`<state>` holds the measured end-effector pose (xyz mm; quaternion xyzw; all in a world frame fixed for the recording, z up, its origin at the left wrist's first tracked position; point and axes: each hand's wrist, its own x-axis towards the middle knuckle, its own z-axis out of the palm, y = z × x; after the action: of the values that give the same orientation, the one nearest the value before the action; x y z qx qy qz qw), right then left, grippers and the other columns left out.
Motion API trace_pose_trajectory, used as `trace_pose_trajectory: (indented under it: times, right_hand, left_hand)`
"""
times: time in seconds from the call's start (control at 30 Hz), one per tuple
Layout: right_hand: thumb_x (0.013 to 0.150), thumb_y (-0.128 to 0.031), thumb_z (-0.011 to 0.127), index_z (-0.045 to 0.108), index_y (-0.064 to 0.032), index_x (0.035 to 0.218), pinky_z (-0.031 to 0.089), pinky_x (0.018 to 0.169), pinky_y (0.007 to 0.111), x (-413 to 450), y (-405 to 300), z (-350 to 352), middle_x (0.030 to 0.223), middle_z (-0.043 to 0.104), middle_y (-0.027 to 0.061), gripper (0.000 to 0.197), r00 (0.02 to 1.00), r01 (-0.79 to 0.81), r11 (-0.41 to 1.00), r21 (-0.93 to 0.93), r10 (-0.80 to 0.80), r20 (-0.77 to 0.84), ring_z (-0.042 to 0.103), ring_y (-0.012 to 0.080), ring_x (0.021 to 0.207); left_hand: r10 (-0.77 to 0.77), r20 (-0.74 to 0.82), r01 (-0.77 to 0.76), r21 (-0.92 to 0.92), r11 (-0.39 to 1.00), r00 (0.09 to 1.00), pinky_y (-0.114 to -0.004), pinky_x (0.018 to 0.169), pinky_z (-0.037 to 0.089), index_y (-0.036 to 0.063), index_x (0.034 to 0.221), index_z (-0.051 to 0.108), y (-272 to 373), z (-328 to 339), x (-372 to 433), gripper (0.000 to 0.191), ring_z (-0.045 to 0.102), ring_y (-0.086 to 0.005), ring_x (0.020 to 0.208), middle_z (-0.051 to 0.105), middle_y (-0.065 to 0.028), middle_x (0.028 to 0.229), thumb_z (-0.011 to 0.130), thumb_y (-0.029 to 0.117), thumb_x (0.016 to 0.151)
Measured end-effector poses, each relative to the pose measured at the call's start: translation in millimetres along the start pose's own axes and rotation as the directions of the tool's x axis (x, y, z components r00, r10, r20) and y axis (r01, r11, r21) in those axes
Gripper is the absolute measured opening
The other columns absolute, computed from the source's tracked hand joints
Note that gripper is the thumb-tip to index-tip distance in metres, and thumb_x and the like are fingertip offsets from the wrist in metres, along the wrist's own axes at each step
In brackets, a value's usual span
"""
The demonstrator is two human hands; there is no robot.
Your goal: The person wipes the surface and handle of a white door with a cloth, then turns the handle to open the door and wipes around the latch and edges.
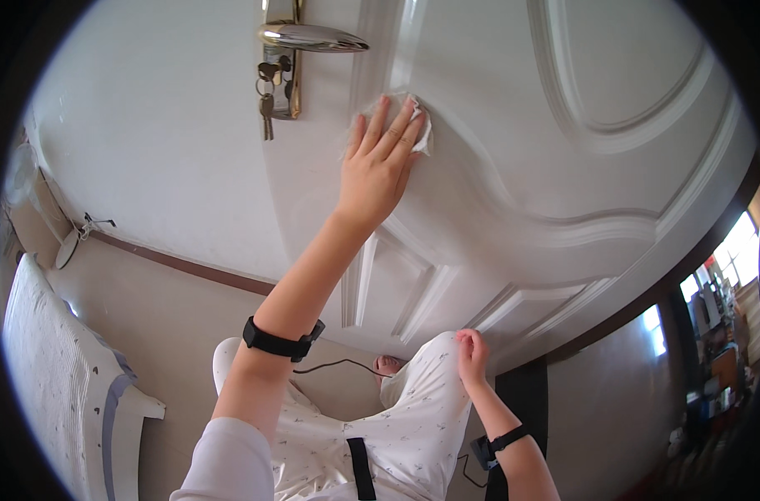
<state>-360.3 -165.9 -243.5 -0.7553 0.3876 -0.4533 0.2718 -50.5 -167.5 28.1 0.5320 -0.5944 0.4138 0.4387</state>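
Observation:
My left hand (375, 153) lies flat against a white panelled door (480, 94), fingers pointing up. Under its fingers a crumpled white tissue or cloth (425, 134) is pressed to the door surface, mostly hidden by the hand. Up and to the left of that hand is a shiny metal lever handle (317, 39) on a lock plate (289, 94). A bunch of keys (266, 106) hangs from the lock. My right hand (473, 354) rests by my right knee, loosely curled, with nothing visible in it.
A white wall (154, 125) with a brown baseboard (186, 266) runs left of the door. At the lower left stands a bed or bench with a pale cover (54, 363). A white fan (67, 247) and cables (89, 225) are behind it. Beyond the door's edge, a cluttered room (718, 351) shows.

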Motion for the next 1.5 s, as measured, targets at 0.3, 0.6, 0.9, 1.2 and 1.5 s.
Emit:
trace_pose_trajectory:
  times: [0.3, 0.6, 0.9, 1.2, 1.5]
  right_hand:
    - [0.091, -0.002, 0.048, 0.058, -0.0007, 0.093, 0.049, 0.071, 0.030, -3, -9, -7, 0.085, 0.064, 0.0099, 0.011, 0.999, -0.016, 1.000, 0.007, 0.016, -0.031, 0.062, 0.0205, 0.077]
    - [0.087, 0.001, 0.049, 0.057, -0.0014, 0.084, 0.048, 0.070, 0.032, -3, -4, -14, 0.086, 0.061, 0.0107, 0.008, 1.000, 0.005, 0.999, -0.046, -0.006, -0.022, 0.060, 0.0258, 0.078]
    - [0.079, 0.001, 0.052, 0.058, -0.0054, 0.084, 0.047, 0.069, 0.037, -9, -10, -19, 0.087, 0.059, 0.0082, 0.010, 0.992, 0.115, 0.956, -0.271, -0.122, -0.009, 0.058, 0.0277, 0.081]
    - [0.076, -0.003, 0.054, 0.058, -0.0071, 0.086, 0.046, 0.076, 0.042, -7, -15, -18, 0.089, 0.059, 0.0071, 0.011, 0.988, 0.155, 0.925, -0.348, -0.148, 0.045, 0.058, 0.0286, 0.085]
    - [0.074, 0.001, 0.054, 0.057, -0.0062, 0.084, 0.048, 0.072, 0.040, -8, -16, -14, 0.088, 0.060, 0.0075, 0.012, 0.990, 0.137, 0.937, -0.322, -0.138, 0.021, 0.059, 0.0291, 0.084]
  left_hand:
    - [-0.043, -0.034, 0.043, -0.004, 0.999, 0.998, -0.052, 0.108, 0.031, 0.0060, 0.134, 0.049, 23, 13, -1, 0.048, 0.032, -0.0340, 0.137, 0.040, -0.0076, 0.146, 0.059, 0.012, 0.088]
    - [0.006, 0.026, -0.005, -0.071, 0.997, 1.000, -0.052, 0.108, 0.031, 0.0067, 0.131, 0.053, 33, 17, -9, 0.045, 0.034, -0.0322, 0.137, 0.044, -0.0073, 0.143, 0.059, 0.011, 0.087]
    - [0.075, 0.139, -0.042, -0.226, 0.973, 0.987, -0.051, 0.108, 0.029, 0.0060, 0.132, 0.053, 78, 44, -48, 0.049, 0.035, -0.0323, 0.137, 0.045, -0.0093, 0.143, 0.060, 0.007, 0.084]
    - [0.217, 0.155, -0.173, -0.258, 0.951, 0.964, -0.043, 0.107, 0.034, 0.0067, 0.124, 0.059, 135, 70, -75, 0.040, 0.041, -0.0264, 0.134, 0.046, -0.0070, 0.143, 0.060, 0.016, 0.085]
    - [0.379, 0.073, -0.328, -0.371, 0.869, 0.922, -0.042, 0.110, 0.032, 0.0053, 0.132, 0.050, 197, 102, -35, 0.050, 0.035, -0.0265, 0.137, 0.037, -0.0068, 0.149, 0.057, 0.010, 0.083]
